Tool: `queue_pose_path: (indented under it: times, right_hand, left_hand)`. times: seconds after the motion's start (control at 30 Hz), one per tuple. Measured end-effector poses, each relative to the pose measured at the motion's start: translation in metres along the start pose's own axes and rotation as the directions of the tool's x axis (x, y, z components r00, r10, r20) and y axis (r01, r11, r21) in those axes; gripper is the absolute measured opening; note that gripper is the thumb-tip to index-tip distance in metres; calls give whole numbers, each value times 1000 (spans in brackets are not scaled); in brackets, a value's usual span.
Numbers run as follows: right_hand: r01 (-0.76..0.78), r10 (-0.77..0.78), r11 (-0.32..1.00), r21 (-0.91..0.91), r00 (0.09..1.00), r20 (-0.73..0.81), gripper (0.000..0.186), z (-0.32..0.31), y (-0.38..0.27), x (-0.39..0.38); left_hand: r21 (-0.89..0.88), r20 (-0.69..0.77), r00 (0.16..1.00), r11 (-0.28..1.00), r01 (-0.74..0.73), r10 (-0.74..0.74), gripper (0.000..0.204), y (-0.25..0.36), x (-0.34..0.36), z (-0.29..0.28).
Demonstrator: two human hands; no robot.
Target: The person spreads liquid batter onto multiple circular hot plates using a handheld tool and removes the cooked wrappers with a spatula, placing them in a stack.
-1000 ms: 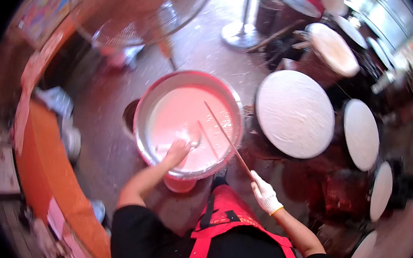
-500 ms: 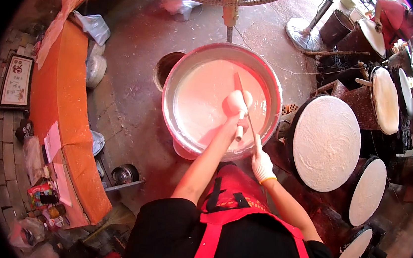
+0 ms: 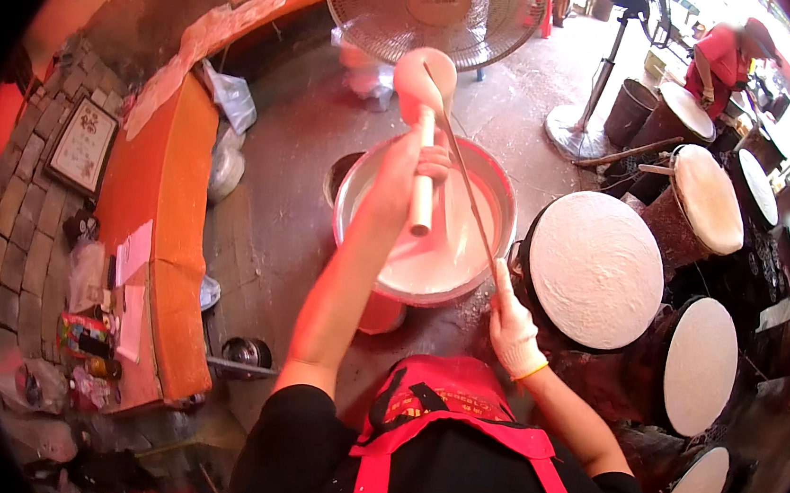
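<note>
A bare left hand of mine grips the handle of a ladle, lifting its pale round bowl over the far side of a wide metal basin. White, runny batter lies in the basin, tinted pink by the light. In a white knitted glove, my right hand is closed round the near end of a long, thin, flat stick or blade. The far tip of that tool reaches up to the ladle's bowl; whether the two touch I cannot tell.
Round griddles coated white stand on drums along the right. Beyond the basin is a large fan. An orange-covered counter runs down the left. At the far right a person in red bends over another griddle.
My left hand has raised the ladle from the batter, up and away from me. The long tool has tilted up with it, and my view has shifted to show more of the far room.
</note>
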State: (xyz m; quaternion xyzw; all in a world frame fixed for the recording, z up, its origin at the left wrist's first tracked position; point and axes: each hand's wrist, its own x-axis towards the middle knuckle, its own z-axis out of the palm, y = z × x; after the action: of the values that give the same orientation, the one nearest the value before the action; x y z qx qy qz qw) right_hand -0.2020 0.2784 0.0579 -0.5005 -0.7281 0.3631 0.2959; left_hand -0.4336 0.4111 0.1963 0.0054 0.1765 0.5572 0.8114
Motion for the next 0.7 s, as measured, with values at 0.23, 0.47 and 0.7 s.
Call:
queue_pose_path:
  times: [0.23,0.47,0.7]
  right_hand:
    - [241,-305,944,-226,898,-316,66,-31,-57,28]
    - [-112,-156,890,-441,836,-526,66,16,-75,65]
    - [-248,-56,938,-240,578,-814,57,53,-56,-74]
  left_hand:
    - [600,140,990,797,-65,-25,21,104,-41,103]
    - [837,-190,959,476,269,-209,27,174,11,73]
    - [414,-519,496,302,859,-696,39,75,14,23]
